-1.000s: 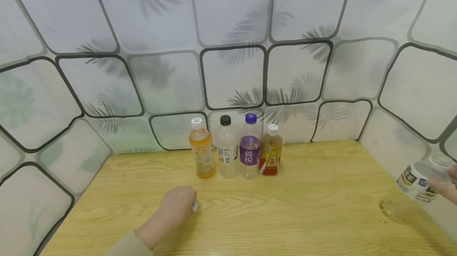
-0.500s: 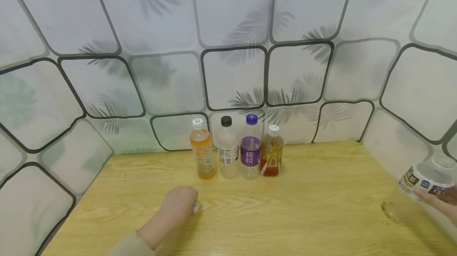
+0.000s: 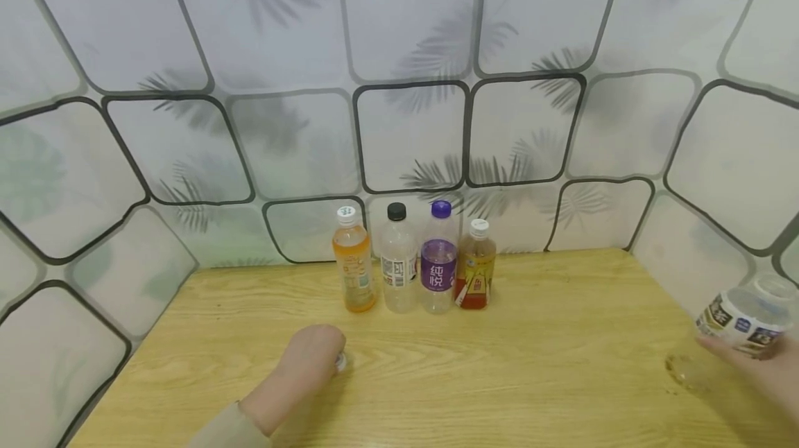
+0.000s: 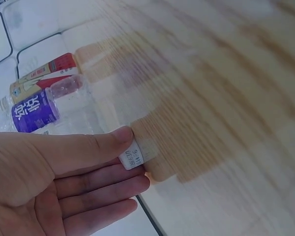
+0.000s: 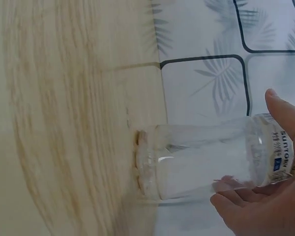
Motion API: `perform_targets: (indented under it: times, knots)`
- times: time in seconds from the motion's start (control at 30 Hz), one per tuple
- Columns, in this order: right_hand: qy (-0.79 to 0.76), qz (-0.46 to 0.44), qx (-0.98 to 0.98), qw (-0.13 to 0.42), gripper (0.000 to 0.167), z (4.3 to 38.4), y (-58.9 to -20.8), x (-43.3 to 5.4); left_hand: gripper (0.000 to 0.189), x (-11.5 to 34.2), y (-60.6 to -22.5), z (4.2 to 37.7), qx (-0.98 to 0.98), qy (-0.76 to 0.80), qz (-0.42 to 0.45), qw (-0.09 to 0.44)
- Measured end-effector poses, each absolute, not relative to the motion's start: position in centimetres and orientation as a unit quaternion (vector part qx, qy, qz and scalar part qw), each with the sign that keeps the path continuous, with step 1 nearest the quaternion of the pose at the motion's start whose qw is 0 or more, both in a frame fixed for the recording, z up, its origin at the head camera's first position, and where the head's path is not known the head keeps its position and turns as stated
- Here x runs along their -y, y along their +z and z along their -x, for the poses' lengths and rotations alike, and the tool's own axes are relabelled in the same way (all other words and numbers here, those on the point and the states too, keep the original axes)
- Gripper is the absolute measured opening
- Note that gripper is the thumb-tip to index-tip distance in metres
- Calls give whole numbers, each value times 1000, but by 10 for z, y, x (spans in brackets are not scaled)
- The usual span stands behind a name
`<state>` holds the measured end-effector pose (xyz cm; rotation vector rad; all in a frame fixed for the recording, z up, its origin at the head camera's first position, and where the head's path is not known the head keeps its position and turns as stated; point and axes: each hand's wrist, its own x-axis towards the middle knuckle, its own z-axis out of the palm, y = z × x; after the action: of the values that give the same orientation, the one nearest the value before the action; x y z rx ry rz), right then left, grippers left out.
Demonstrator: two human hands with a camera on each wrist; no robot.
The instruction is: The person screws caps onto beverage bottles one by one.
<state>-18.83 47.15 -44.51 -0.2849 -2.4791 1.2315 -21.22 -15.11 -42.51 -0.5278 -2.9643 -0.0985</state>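
Note:
My left hand (image 3: pixel 310 351) is low over the table, left of centre in the head view. In the left wrist view, its thumb and forefinger pinch a white bottle cap (image 4: pixel 132 156) with small printed marks, close to the wood. At the far right stands a clear plastic bottle (image 3: pixel 743 316) with a white, dark and blue label and an uncapped neck. Beside it, my right hand (image 3: pixel 761 372) overlaps the lower label. The right wrist view has the thumb sticking out straight and the fingers (image 5: pixel 231 201) extended along the bottle's side, not curled round it.
In a row near the back wall stand an orange-tinted bottle (image 3: pixel 354 268), a black-capped clear bottle (image 3: pixel 398 261), a purple-labelled bottle (image 3: pixel 438 264) and a short yellow-labelled bottle (image 3: pixel 476 268) with red at its base. Patterned walls (image 3: pixel 408 136) enclose the wooden table (image 3: pixel 530 365).
The clear bottle at the right has gone from tilted to more upright. My right hand has slid from near its neck down and toward me. The left hand stays put with the cap.

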Motion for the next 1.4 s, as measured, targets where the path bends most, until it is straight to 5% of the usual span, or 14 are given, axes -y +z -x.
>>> perform_targets:
  times: [0.2, 0.77, 1.4]
  knots:
    - [415, 217, 880, 86, 98, 192, -444, -463, 39, 150, -423, 214, 984, -30, 171, 47]
    - [389, 265, 880, 64, 101, 198, -439, -454, 34, 148, -419, 216, 988, -28, 150, 12]
    - [396, 213, 892, 47, 105, 208, -404, -445, 33, 147, -420, 216, 988, -37, 150, 23]
